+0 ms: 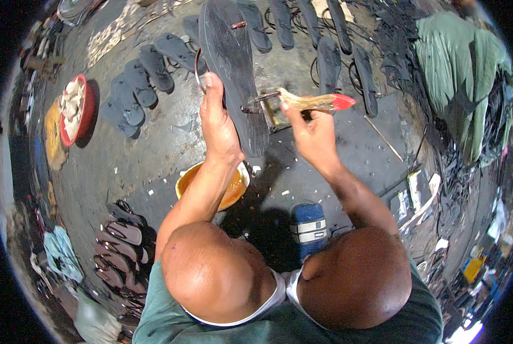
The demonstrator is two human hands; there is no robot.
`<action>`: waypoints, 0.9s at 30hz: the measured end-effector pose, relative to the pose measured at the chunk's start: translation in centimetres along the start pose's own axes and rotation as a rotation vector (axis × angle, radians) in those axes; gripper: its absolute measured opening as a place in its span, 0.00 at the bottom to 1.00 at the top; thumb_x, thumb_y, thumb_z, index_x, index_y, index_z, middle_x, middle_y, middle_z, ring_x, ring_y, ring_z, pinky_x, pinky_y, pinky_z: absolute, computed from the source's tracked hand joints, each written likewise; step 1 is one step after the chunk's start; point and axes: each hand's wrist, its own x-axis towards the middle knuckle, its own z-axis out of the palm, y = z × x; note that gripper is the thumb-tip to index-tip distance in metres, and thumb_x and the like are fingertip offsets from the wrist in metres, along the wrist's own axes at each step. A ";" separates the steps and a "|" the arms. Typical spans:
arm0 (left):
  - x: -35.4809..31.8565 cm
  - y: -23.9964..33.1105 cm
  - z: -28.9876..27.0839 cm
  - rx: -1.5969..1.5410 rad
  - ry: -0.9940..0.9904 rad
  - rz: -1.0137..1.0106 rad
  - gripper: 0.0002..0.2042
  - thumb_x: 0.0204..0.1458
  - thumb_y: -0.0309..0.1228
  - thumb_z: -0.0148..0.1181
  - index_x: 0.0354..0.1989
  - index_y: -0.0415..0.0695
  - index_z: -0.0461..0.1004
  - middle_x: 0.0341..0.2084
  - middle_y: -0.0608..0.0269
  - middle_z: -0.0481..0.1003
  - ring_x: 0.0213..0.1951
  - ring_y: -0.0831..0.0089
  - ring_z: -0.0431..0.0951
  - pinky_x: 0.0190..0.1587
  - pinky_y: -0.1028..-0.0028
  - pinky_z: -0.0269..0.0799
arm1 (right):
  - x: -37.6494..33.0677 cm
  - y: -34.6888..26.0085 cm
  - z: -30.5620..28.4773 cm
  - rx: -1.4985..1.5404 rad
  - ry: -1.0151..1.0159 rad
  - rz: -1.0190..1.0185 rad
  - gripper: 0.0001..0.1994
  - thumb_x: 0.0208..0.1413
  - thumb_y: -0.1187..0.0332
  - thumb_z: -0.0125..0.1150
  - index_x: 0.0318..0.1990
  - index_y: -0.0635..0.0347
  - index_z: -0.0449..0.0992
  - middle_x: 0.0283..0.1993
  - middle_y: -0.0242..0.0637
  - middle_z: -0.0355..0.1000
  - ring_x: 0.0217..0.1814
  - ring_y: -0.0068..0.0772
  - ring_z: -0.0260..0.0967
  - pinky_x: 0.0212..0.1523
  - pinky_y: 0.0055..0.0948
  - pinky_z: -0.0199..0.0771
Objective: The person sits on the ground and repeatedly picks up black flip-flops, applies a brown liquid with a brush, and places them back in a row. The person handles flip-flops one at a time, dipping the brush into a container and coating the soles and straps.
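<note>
My left hand [217,123] grips a dark sandal sole [230,63] along its left edge, thumb pointing up. The sole stands nearly upright, with short brown strap ends poking out of its face and a strap loop by my thumb. In my right hand [315,135] is a wooden-handled tool [311,102] with a red end pointing right. Its narrow dark end reaches toward the strap end low on the sole; whether they touch I cannot tell. Beneath my left forearm sits a bowl of orange-brown paste [233,189], partly hidden by the arm.
Several dark sandals [328,63] lie across the floor ahead, and more soles [133,92] curve to the left. A red basin [84,114] holds pale pieces. Brown sandals [119,246] are stacked at the near left. A blue roll [309,229] lies between my knees; green cloth [451,69] hangs at right.
</note>
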 end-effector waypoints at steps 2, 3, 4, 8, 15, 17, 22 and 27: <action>2.5 -1.4 0.5 -0.037 -0.018 -0.135 0.31 0.61 0.60 0.47 0.57 0.44 0.69 0.45 0.62 0.77 0.48 0.72 0.76 0.51 0.71 0.72 | -0.4 1.8 -3.0 0.030 0.196 0.059 0.13 0.62 0.67 0.61 0.46 0.71 0.79 0.42 0.39 0.79 0.42 0.24 0.73 0.41 0.27 0.73; 3.5 -1.9 0.6 -0.055 -0.008 -0.187 0.31 0.61 0.60 0.48 0.57 0.44 0.69 0.45 0.62 0.77 0.47 0.72 0.76 0.51 0.71 0.72 | -0.6 1.8 -4.4 0.051 0.272 0.085 0.13 0.63 0.67 0.60 0.45 0.71 0.79 0.42 0.39 0.79 0.41 0.23 0.73 0.39 0.27 0.73; 4.8 -2.8 1.1 -0.119 0.009 -0.265 0.32 0.58 0.62 0.51 0.55 0.45 0.71 0.43 0.62 0.77 0.44 0.72 0.77 0.47 0.69 0.74 | -0.7 2.1 -6.1 0.040 0.334 0.118 0.13 0.63 0.67 0.60 0.45 0.70 0.79 0.41 0.38 0.79 0.39 0.22 0.72 0.36 0.25 0.72; 9.7 -11.6 0.2 -0.026 -0.046 -0.420 0.23 0.55 0.52 0.63 0.48 0.46 0.73 0.37 0.65 0.76 0.37 0.73 0.77 0.39 0.68 0.76 | -1.7 0.8 -10.9 -0.049 0.498 0.172 0.12 0.64 0.67 0.59 0.45 0.68 0.80 0.39 0.34 0.77 0.35 0.18 0.70 0.34 0.19 0.69; 11.8 -19.4 0.3 0.263 0.168 -0.411 0.19 0.49 0.45 0.73 0.32 0.43 0.75 0.26 0.66 0.75 0.28 0.76 0.72 0.34 0.71 0.71 | -3.3 2.2 -11.1 -0.037 0.449 0.288 0.11 0.64 0.65 0.58 0.44 0.65 0.80 0.38 0.29 0.76 0.37 0.18 0.69 0.35 0.21 0.69; 11.9 -18.3 -1.3 0.336 0.189 -0.528 0.28 0.50 0.47 0.71 0.49 0.38 0.70 0.45 0.54 0.75 0.45 0.65 0.75 0.46 0.63 0.72 | -3.2 2.1 -9.7 -0.042 0.367 0.238 0.11 0.64 0.67 0.58 0.46 0.66 0.78 0.41 0.30 0.75 0.41 0.18 0.68 0.43 0.21 0.67; 7.7 -9.5 -5.4 0.285 0.130 -0.443 0.31 0.56 0.52 0.62 0.57 0.36 0.69 0.59 0.51 0.67 0.59 0.60 0.66 0.62 0.59 0.61 | -2.8 0.9 -4.0 -0.067 0.136 0.157 0.12 0.61 0.67 0.62 0.47 0.66 0.74 0.49 0.36 0.72 0.49 0.25 0.67 0.56 0.26 0.65; -2.9 7.0 -13.5 0.325 0.406 0.101 0.27 0.59 0.48 0.59 0.55 0.35 0.71 0.53 0.54 0.73 0.57 0.62 0.71 0.62 0.62 0.64 | -5.5 -1.0 5.4 -0.460 -0.594 -0.186 0.12 0.53 0.63 0.68 0.40 0.61 0.84 0.69 0.47 0.56 0.69 0.49 0.51 0.69 0.44 0.52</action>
